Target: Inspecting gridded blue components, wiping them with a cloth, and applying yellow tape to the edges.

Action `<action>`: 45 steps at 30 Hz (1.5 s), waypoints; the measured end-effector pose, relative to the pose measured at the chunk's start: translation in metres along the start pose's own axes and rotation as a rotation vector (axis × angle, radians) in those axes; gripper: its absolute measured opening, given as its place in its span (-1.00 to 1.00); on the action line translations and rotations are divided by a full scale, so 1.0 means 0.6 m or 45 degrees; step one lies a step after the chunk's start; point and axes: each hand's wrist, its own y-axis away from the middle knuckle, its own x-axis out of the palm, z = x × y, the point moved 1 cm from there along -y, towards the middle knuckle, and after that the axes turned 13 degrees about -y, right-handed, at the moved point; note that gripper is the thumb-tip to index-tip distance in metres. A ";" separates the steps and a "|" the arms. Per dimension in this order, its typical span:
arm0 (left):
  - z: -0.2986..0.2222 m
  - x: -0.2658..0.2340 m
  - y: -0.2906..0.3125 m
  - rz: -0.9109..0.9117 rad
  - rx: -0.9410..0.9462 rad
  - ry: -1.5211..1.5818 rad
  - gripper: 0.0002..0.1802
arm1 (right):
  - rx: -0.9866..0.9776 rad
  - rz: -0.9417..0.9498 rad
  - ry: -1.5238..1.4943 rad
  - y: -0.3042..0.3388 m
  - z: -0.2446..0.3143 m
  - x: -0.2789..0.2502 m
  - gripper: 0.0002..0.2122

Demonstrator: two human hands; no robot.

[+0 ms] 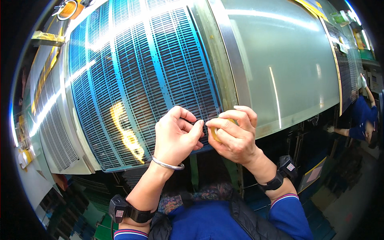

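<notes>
So that its fingertips can presumably face the left hand (174,136), whose pinch cannot be determined, the right hand (237,140) curls around a yellow ring (215,135) over the near edge of the blue panel (155,76).

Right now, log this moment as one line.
right hand: holds yellowish ring | left hand: curled, close to right hand | blue-patterned panel: beyond hands

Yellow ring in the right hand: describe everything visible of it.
The yellow ring looks like a tape roll, smooth and perhaps plastic. Only parts of its curved edge show; the right hand grips it, fingers covering the rest. It is held by the near right corner of the blue patterned panel. Whether a strip is pulled out cannot be told.
</notes>
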 end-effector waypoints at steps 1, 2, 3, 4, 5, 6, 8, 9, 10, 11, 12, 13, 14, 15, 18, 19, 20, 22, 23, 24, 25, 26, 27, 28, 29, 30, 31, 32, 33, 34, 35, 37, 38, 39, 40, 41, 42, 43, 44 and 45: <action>-0.001 0.001 0.000 -0.001 -0.019 0.013 -0.79 | -0.052 0.055 -0.028 -0.002 -0.005 -0.004 -0.93; -0.002 0.000 0.001 -0.014 -0.042 0.010 -0.79 | -0.103 0.110 -0.055 -0.005 -0.011 -0.009 -0.94; -0.004 0.000 0.001 0.003 -0.008 0.024 -0.79 | -0.153 0.165 -0.087 -0.008 -0.019 -0.015 -0.95; -0.004 0.000 0.002 0.001 -0.016 0.024 -0.79 | -0.235 0.213 -0.118 -0.012 -0.027 -0.019 -0.96; -0.004 -0.001 0.001 0.001 -0.027 0.024 -0.78 | -0.324 0.253 -0.129 -0.014 -0.032 -0.023 -0.96; -0.003 -0.002 0.001 0.002 -0.024 0.032 -0.78 | -0.413 0.294 -0.140 -0.016 -0.037 -0.026 -0.96; 0.000 -0.001 -0.001 0.005 -0.036 0.047 -0.78 | -0.549 0.385 -0.176 -0.012 -0.041 -0.032 -0.93; 0.003 -0.002 -0.001 0.008 -0.045 0.055 -0.78 | -0.625 0.427 -0.215 -0.006 -0.038 -0.038 -0.91; 0.006 0.001 -0.002 0.004 -0.050 0.055 -0.78 | -0.680 0.357 -0.215 0.001 -0.031 -0.040 -0.90; 0.010 0.003 0.000 0.007 -0.007 0.065 -0.78 | -0.728 0.271 -0.230 0.009 -0.021 -0.043 -0.89; 0.015 0.005 0.002 -0.002 0.028 0.069 -0.78 | -0.589 0.185 -0.250 0.016 -0.013 -0.043 -0.82; 0.021 0.005 0.006 -0.039 0.108 0.089 -0.79 | -0.359 0.230 -0.278 0.022 -0.004 -0.050 -0.74; 0.029 0.004 0.017 -0.057 0.222 0.118 -0.80 | -0.157 0.213 -0.384 0.027 0.006 -0.049 -0.73; 0.038 0.009 0.028 -0.156 0.331 0.189 -0.83 | 0.031 0.187 -0.477 0.029 0.015 -0.044 -0.72; 0.077 -0.032 0.076 -0.672 0.935 -0.596 -0.72 | 0.127 0.292 -0.613 0.025 0.066 0.000 -0.75; 0.095 -0.052 0.086 -0.853 1.029 -0.916 -0.66 | 0.130 0.338 -0.651 0.022 0.084 0.022 -0.78; 0.115 -0.063 0.098 -0.869 0.840 -1.158 -0.58 | 0.146 0.364 -0.742 0.019 0.104 0.047 -0.80; 0.154 -0.075 0.097 -0.762 0.682 -1.651 -0.48 | 0.114 0.411 -0.875 0.014 0.135 0.095 -0.85; 0.168 -0.078 0.097 -0.729 0.674 -1.952 -0.45 | 0.129 0.464 -0.809 0.013 0.146 0.113 -0.86; 0.178 -0.081 0.102 -0.609 0.551 -1.862 -0.40 | 0.126 0.514 -0.740 0.015 0.146 0.120 -0.83; 0.184 -0.082 0.104 -0.595 0.528 -1.775 -0.39 | 0.146 0.551 -0.691 0.015 0.145 0.124 -0.79; 0.187 -0.081 0.105 -0.575 0.531 -1.763 -0.38 | 0.176 0.566 -0.657 0.015 0.141 0.121 -0.79; 0.187 -0.080 0.108 -0.538 0.493 -1.801 -0.36 | 0.246 0.572 -0.646 0.015 0.130 0.110 -0.79; 0.184 -0.078 0.109 -0.526 0.504 -1.692 -0.32 | 0.301 0.547 -0.647 0.012 0.120 0.098 -0.79; 0.180 -0.080 0.111 -0.510 0.499 -1.618 -0.34 | 0.360 0.405 -0.695 0.005 0.107 0.085 -0.74; 0.175 -0.078 0.112 -0.508 0.544 -1.624 -0.38 | 0.397 0.419 -0.520 -0.002 0.088 0.071 -0.73; 0.171 -0.079 0.113 -0.499 0.518 -1.629 -0.42 | 0.419 0.408 -0.363 -0.010 0.067 0.056 -0.71; 0.166 -0.079 0.114 -0.485 0.512 -1.626 -0.46 | 0.431 0.351 -0.282 -0.019 0.046 0.044 -0.71; 0.163 -0.079 0.113 -0.497 0.551 -1.614 -0.46 | 0.452 0.307 -0.202 -0.028 0.027 0.032 -0.70; 0.160 -0.080 0.114 -0.496 0.558 -1.603 -0.45 | 0.470 0.267 -0.155 -0.035 0.011 0.022 -0.71; 0.159 -0.079 0.114 -0.494 0.569 -1.599 -0.45 | 0.471 0.300 -0.088 -0.039 0.001 0.012 -0.72; 0.159 -0.080 0.114 -0.478 0.558 -1.616 -0.42 | 0.453 0.333 -0.087 -0.044 -0.003 0.005 -0.72; 0.159 -0.080 0.114 -0.473 0.558 -1.621 -0.42 | 0.461 0.340 -0.078 -0.046 -0.004 0.004 -0.71; 0.160 -0.081 0.114 -0.484 0.572 -1.613 -0.42 | 0.458 0.340 -0.079 -0.046 -0.002 0.004 -0.71; 0.161 -0.081 0.114 -0.479 0.564 -1.612 -0.42 | 0.476 0.343 -0.084 -0.045 -0.002 0.006 -0.70; 0.162 -0.081 0.114 -0.462 0.549 -1.625 -0.42 | 0.450 0.338 -0.087 -0.044 -0.003 0.006 -0.70; 0.162 -0.082 0.114 -0.465 0.554 -1.625 -0.42 | 0.447 0.336 -0.095 -0.043 -0.004 0.007 -0.70; 0.162 -0.082 0.114 -0.466 0.558 -1.625 -0.42 | 0.441 0.343 -0.105 -0.040 -0.007 0.008 -0.70; 0.162 -0.082 0.114 -0.477 0.568 -1.623 -0.41 | 0.445 0.315 -0.189 -0.036 -0.012 0.004 -0.70; 0.163 -0.082 0.113 -0.485 0.577 -1.620 -0.40 | 0.448 0.297 -0.275 -0.030 -0.020 -0.002 -0.71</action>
